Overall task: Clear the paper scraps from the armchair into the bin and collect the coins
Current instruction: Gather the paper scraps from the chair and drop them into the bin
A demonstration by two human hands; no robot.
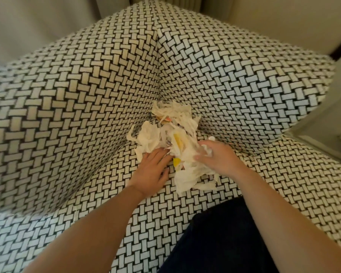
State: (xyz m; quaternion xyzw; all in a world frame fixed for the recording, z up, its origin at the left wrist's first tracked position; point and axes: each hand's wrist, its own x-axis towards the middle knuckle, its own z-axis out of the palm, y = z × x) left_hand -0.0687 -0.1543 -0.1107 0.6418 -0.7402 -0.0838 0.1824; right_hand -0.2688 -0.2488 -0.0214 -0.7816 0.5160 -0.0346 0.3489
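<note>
A heap of white paper scraps (177,133), with some yellow and orange bits, lies in the back corner of the armchair seat (138,219). My left hand (152,170) lies flat on the seat with straight fingers touching the near left edge of the heap. My right hand (217,156) curls round a bunch of white scraps at the heap's right side. More scraps (187,180) hang below that hand. No coins or bin show in this view.
The armchair has a black and white woven pattern; its backrest (110,71) and right arm (250,79) meet in a corner behind the heap. My dark trouser leg (220,239) rests against the seat front. Pale walls (283,18) stand behind.
</note>
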